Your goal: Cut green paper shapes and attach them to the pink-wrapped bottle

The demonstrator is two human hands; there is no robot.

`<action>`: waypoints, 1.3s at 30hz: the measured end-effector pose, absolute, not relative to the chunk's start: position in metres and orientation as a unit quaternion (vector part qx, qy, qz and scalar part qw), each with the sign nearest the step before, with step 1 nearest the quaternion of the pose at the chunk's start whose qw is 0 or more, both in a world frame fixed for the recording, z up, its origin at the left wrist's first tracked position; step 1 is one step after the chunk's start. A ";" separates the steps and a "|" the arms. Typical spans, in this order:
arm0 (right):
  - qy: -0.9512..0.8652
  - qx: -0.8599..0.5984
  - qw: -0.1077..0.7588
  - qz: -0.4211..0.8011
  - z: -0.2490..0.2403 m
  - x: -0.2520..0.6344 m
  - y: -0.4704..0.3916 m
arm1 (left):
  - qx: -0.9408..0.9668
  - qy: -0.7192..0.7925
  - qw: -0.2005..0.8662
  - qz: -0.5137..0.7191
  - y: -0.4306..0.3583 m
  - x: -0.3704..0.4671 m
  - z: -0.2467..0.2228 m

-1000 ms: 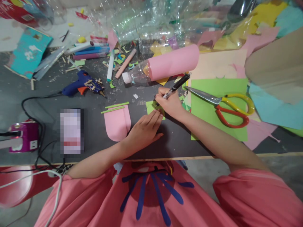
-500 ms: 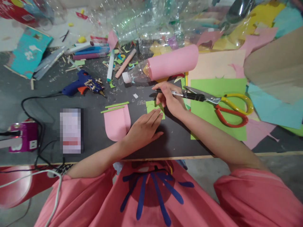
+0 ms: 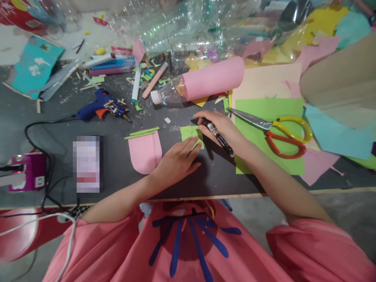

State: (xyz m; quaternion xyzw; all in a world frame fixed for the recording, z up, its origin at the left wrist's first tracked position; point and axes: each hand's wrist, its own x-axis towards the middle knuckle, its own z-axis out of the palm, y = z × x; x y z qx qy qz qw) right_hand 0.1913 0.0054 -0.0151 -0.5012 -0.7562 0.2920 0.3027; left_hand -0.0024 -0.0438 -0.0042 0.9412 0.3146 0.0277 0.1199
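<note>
My right hand (image 3: 223, 129) grips a black pen (image 3: 219, 137), its tip pointing left at the upper edge of a small green paper piece (image 3: 190, 133) on the dark table. My left hand (image 3: 178, 160) lies flat with its fingers apart, the fingertips pressing the lower right of that green piece. Just left of my left hand lies a pink rounded paper shape (image 3: 145, 150) with two thin green strips (image 3: 142, 133) above it.
Yellow-and-red scissors (image 3: 279, 131) rest on a green sheet (image 3: 268, 135) at right. A plastic bottle wrapped in pink paper (image 3: 205, 82) lies behind. A blue glue gun (image 3: 101, 107), markers (image 3: 110, 64), a phone (image 3: 86, 162), a purple power block (image 3: 28, 170), paper sheets and clear bottles surround.
My right hand lifted the pen off the green piece, swung it level toward the scissors, then turned it so the barrel lies back over the hand. My left hand stayed put.
</note>
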 end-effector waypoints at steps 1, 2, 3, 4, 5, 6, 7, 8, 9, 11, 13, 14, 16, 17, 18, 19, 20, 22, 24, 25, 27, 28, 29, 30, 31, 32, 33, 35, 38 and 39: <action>-0.756 -0.498 0.306 0.294 -0.017 0.192 0.004 | 0.942 0.314 0.118 0.027 -0.044 -0.002 -0.004; -0.755 -0.496 0.310 0.298 -0.018 0.192 0.003 | 0.942 0.313 0.116 0.027 -0.044 -0.002 -0.004; -0.752 -0.495 0.313 0.303 -0.019 0.192 0.002 | 0.943 0.312 0.114 0.029 -0.044 -0.002 -0.004; -0.748 -0.495 0.316 0.310 -0.020 0.191 0.002 | 0.943 0.311 0.111 0.032 -0.044 -0.002 -0.004; -0.743 -0.496 0.319 0.316 -0.021 0.190 0.002 | 0.943 0.312 0.109 0.035 -0.044 -0.002 -0.005; -0.738 -0.498 0.320 0.324 -0.022 0.190 0.002 | 0.943 0.311 0.107 0.041 -0.044 -0.003 -0.006; -0.733 -0.501 0.320 0.331 -0.022 0.189 0.002 | 0.944 0.310 0.106 0.047 -0.044 -0.003 -0.007; -0.728 -0.505 0.318 0.337 -0.022 0.188 0.001 | 0.944 0.309 0.106 0.051 -0.045 -0.003 -0.007; -0.725 -0.508 0.317 0.341 -0.022 0.187 0.001 | 0.944 0.308 0.106 0.055 -0.045 -0.003 -0.008; -0.723 -0.508 0.318 0.344 -0.022 0.187 -0.001 | 0.943 0.308 0.109 0.060 -0.045 -0.003 -0.009; -0.726 -0.504 0.324 0.338 -0.023 0.187 -0.002 | 0.942 0.309 0.112 0.062 -0.046 -0.003 -0.008; -0.731 -0.500 0.325 0.331 -0.023 0.187 -0.002 | 0.942 0.310 0.112 0.062 -0.046 -0.003 -0.008; -0.747 -0.494 0.323 0.306 -0.024 0.188 -0.001 | 0.942 0.310 0.110 0.065 -0.046 -0.003 -0.008; -0.758 -0.490 0.316 0.293 -0.025 0.188 0.000 | 0.943 0.308 0.107 0.070 -0.046 -0.004 -0.008; -0.768 -0.488 0.306 0.280 -0.025 0.188 0.000 | 0.943 0.307 0.103 0.075 -0.046 -0.004 -0.008; -0.777 -0.486 0.294 0.271 -0.025 0.188 0.001 | 0.944 0.304 0.098 0.082 -0.046 -0.004 -0.009; -0.783 -0.487 0.283 0.264 -0.025 0.188 0.002 | 0.945 0.302 0.093 0.090 -0.046 -0.004 -0.009; -0.788 -0.489 0.269 0.262 -0.025 0.188 0.002 | 0.945 0.300 0.087 0.101 -0.046 -0.004 -0.010; -0.785 -0.488 0.269 0.271 -0.025 0.188 0.002 | 0.944 0.300 0.086 0.106 -0.045 -0.003 -0.010; -0.783 -0.486 0.272 0.277 -0.024 0.188 0.001 | 0.944 0.299 0.088 0.108 -0.045 -0.003 -0.010; -0.779 -0.480 0.285 0.287 -0.024 0.188 0.001 | 0.944 0.298 0.093 0.111 -0.044 -0.003 -0.010; -0.775 -0.477 0.293 0.294 -0.024 0.188 0.000 | 0.943 0.297 0.096 0.114 -0.044 -0.003 -0.010; -0.769 -0.473 0.302 0.305 -0.024 0.187 -0.001 | 0.943 0.296 0.100 0.115 -0.044 -0.003 -0.010; -0.761 -0.470 0.311 0.321 -0.024 0.187 -0.001 | 0.942 0.296 0.104 0.117 -0.044 -0.003 -0.010; -0.751 -0.466 0.322 0.339 -0.025 0.186 -0.001 | 0.941 0.298 0.109 0.121 -0.044 -0.004 -0.010; -0.740 -0.462 0.334 0.357 -0.025 0.186 -0.002 | 0.938 0.301 0.116 0.127 -0.044 -0.005 -0.010; -0.728 -0.461 0.345 0.373 -0.025 0.186 -0.002 | 0.934 0.307 0.124 0.134 -0.044 -0.006 -0.010; -0.697 -0.467 0.373 0.396 -0.025 0.186 -0.001 | 0.922 0.325 0.149 0.150 -0.043 -0.008 -0.009; -0.644 -0.473 0.408 0.441 -0.022 0.190 0.001 | 0.887 0.362 0.227 0.176 -0.042 -0.009 -0.006; -0.627 -0.470 0.416 0.462 -0.021 0.191 0.002 | 0.865 0.378 0.270 0.188 -0.041 -0.009 -0.005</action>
